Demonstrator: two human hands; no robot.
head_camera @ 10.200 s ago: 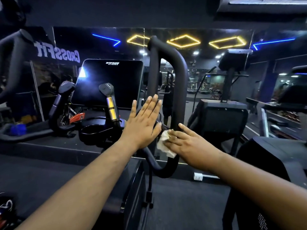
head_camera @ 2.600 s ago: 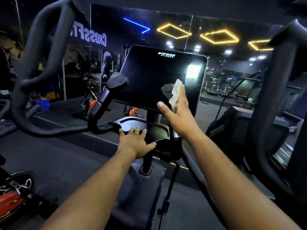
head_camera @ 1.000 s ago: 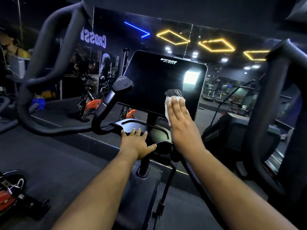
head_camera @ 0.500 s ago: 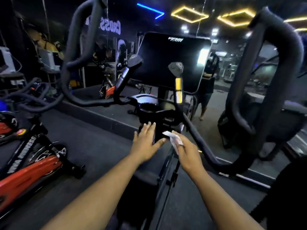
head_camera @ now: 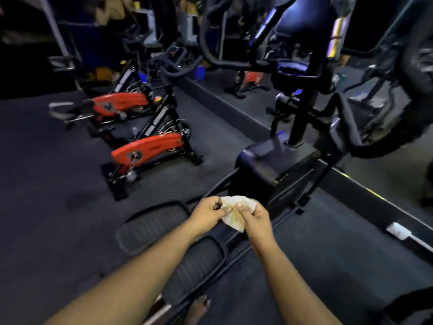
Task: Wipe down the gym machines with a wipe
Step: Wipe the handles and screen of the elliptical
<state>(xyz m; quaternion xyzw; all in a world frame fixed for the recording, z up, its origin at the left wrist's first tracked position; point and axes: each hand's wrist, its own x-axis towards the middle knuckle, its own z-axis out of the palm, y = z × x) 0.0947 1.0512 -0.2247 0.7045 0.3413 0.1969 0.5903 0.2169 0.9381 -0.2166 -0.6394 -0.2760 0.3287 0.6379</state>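
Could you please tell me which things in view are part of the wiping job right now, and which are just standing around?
In the job:
- wipe, pinched by the left hand and the right hand
- elliptical machine with its foot pedals

Standing around:
- two red spin bikes
- wall mirror

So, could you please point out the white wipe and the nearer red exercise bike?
White crumpled wipe (head_camera: 236, 213): head view, its middle, between both hands.
Nearer red exercise bike (head_camera: 146, 148): head view, its red cover.
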